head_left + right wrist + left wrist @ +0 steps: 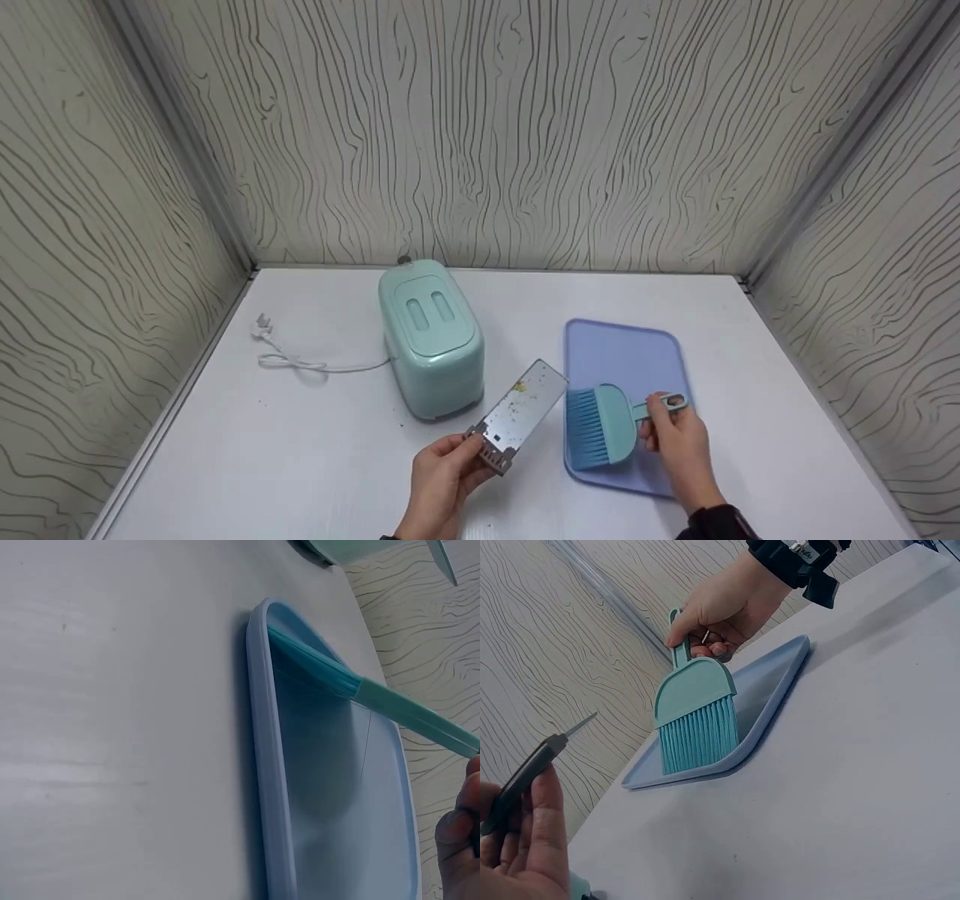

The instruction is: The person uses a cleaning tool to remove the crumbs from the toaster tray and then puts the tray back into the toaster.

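My left hand (pixel 442 480) pinches the ribbed grey end of a toaster crumb tray (pixel 527 409), a flat metal plate with yellow-brown crumbs on it. The plate slants up and to the right, its far corner near the left rim of a lavender-blue tray (pixel 622 352). In my right hand (pixel 679 442) is a teal hand brush (pixel 616 424), gripped by its handle. The brush's blue bristles (pixel 699 736) hang inside the tray, close to its rim. From the left wrist, the crumb tray (pixel 525 772) appears edge-on, raised above the table.
A mint-green toaster (pixel 435 337) with its lid on stands at the middle back. Its white cord (pixel 322 367) and plug (pixel 261 328) lie to the left. Small dark crumbs dot the white table (pixel 300 465). Patterned walls (pixel 480 135) enclose the back and sides.
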A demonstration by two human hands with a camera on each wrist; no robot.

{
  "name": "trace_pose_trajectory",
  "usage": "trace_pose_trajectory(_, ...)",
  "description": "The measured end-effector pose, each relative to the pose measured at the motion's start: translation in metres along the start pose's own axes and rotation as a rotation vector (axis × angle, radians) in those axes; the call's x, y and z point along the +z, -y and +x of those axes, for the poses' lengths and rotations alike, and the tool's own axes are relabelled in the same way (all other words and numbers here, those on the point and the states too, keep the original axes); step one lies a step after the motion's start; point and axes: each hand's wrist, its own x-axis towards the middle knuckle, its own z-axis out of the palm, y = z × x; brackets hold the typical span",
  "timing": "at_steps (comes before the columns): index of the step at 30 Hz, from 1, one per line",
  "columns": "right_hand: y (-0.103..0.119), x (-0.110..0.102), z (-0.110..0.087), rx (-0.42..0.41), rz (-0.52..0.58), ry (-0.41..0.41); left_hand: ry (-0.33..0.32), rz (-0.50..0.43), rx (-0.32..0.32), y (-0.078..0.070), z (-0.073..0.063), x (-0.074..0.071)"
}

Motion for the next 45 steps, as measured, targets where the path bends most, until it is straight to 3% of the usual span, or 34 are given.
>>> trace_pose_trajectory(19, 0.002, 0.053, -0.036, -0.018, 0.026, 0.123, -0.020, -0.048, -0.008, 0.001, 0.002, -0.003)
trace_pose_trajectory(45, 0.002, 0.070, -0.049, 0.009, 0.046, 0.197, -0.024, -0.021, 0.005, 0.003, 0.006, -0.008)
